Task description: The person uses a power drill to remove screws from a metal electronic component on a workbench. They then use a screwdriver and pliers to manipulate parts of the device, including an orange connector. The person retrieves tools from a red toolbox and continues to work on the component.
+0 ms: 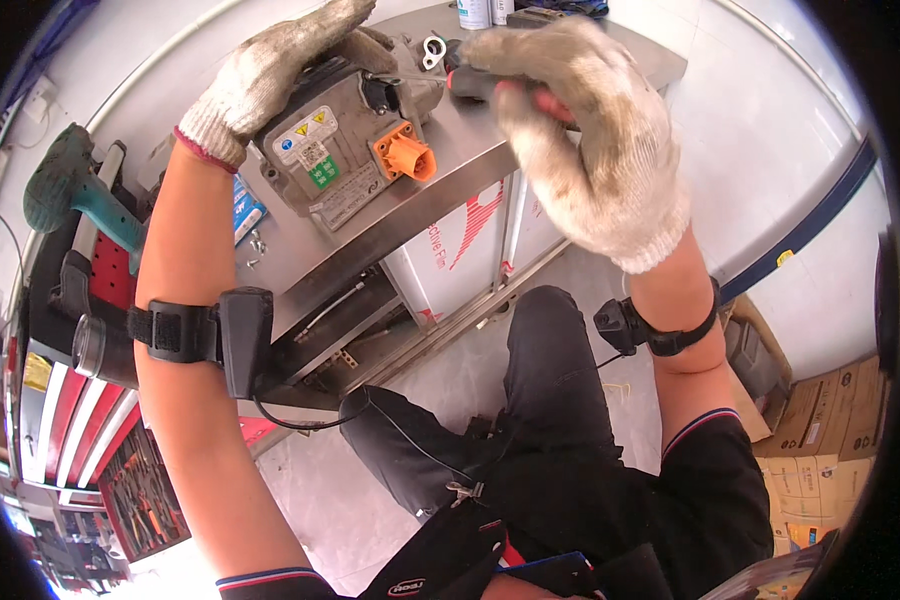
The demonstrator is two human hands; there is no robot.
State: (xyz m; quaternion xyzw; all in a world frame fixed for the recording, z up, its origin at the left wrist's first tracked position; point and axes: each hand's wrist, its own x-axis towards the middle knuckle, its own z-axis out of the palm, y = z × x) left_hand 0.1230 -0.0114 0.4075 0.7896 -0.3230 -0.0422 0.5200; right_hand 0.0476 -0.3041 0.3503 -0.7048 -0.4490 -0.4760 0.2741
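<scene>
A grey metal electrical unit [320,180] with an orange connector [407,155] and warning stickers rests on the steel bench. My left hand [280,80], in a dirty white knit glove, lies over its far left edge with the fingers bent across the top. To the right of the unit, my gloved right hand [600,140] is raised at the bench edge. Its fingers are curled around a tool with a black and red handle [473,84], most of which the glove hides. A small metal ring-shaped part [433,53] stands out at the unit's far right side.
Small screws [257,245] and a blue packet [247,210] lie left of the unit on the bench [355,248]. A teal power drill [95,195] is at the left, above a red tool drawer [140,490]. Spray cans [475,14] stand at the back; cardboard boxes [815,440] at right.
</scene>
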